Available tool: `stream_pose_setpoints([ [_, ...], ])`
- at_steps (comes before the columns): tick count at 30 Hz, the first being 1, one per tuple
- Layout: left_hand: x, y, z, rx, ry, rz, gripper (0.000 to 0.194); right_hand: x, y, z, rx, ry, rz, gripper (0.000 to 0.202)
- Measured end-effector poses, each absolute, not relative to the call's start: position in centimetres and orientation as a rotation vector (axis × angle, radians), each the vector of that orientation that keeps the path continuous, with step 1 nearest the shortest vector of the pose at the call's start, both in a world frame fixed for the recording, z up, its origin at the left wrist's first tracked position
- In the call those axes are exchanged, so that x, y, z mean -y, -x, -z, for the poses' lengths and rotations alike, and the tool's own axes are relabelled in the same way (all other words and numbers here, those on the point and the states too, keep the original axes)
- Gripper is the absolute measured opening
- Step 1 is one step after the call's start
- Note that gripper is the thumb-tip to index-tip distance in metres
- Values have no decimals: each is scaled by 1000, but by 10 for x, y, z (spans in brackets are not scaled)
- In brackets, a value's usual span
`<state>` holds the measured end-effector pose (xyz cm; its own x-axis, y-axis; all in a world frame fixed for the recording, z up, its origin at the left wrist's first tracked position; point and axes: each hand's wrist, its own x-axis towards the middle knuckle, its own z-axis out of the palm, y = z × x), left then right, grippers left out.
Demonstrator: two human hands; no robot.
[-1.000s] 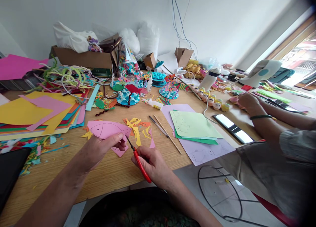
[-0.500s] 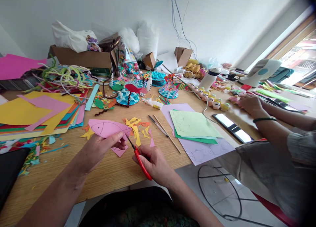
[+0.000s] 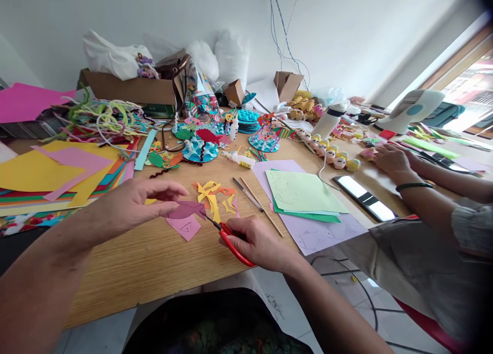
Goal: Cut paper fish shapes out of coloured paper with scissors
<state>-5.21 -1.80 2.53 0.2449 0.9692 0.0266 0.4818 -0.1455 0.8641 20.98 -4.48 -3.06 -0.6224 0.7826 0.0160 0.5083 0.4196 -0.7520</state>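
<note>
Scissors (image 3: 224,231), red-handled, sit in the right hand (image 3: 260,242), grip closed round the handles; blade tips at the tail end of a purplish-pink paper fish (image 3: 185,212). Can't tell if the blades are parted. Left hand (image 3: 144,194) is loose, thumb and fingers apart, by the fish's other end; thumb contact with the paper unclear. Fish sits between the two hands, apparently clear of the table (image 3: 131,272).

My read on the step: trimming at the tail, body outline looks mostly cut. Next move calls for a firm left pinch so the paper doesn't swing, then short snips; that tail is narrow and could tear.

Below the fish: pink paper piece (image 3: 185,228) with a fish drawn on it. Just beyond: yellow paper scraps (image 3: 213,206). Right of those: pen (image 3: 247,194) and thin wooden stick (image 3: 270,218), then pale green sheet (image 3: 304,192) over lilac sheet (image 3: 316,239). Further out: glue bottle (image 3: 244,161) on its side, co-worker's hand (image 3: 393,161) far right.
</note>
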Motion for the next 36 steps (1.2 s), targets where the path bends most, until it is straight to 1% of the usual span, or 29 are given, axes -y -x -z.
stream_pose_setpoints([
  [3,15,41,-30,-1248,-2003,-496,18,43,-209,27,2353,1062,-998,31],
  [8,14,29,-32,-1183,-2079,-470,26,41,-211,25,2363,1046,-985,32],
  [11,14,27,-28,-1144,-1961,-519,30,40,-213,29,2325,1036,-1044,33],
  [14,15,23,-20,-1105,-1776,-668,27,39,-213,33,2228,991,-1162,37],
  [18,22,16,-10,-1136,-1433,-899,23,42,-207,40,2005,967,-1374,44],
  [22,30,9,-2,-1132,-1166,-1009,23,47,-198,48,1723,931,-1628,44],
  [24,33,5,1,-1126,-1128,-1060,22,50,-195,51,1590,871,-1755,46],
  [26,35,0,2,-1126,-1133,-1102,21,52,-193,53,1519,827,-1812,49],
  [31,38,-9,3,-1155,-1201,-1104,20,54,-191,51,1473,816,-1838,54],
  [36,38,-8,3,-1207,-1277,-1067,20,55,-192,53,1461,834,-1837,54],
])
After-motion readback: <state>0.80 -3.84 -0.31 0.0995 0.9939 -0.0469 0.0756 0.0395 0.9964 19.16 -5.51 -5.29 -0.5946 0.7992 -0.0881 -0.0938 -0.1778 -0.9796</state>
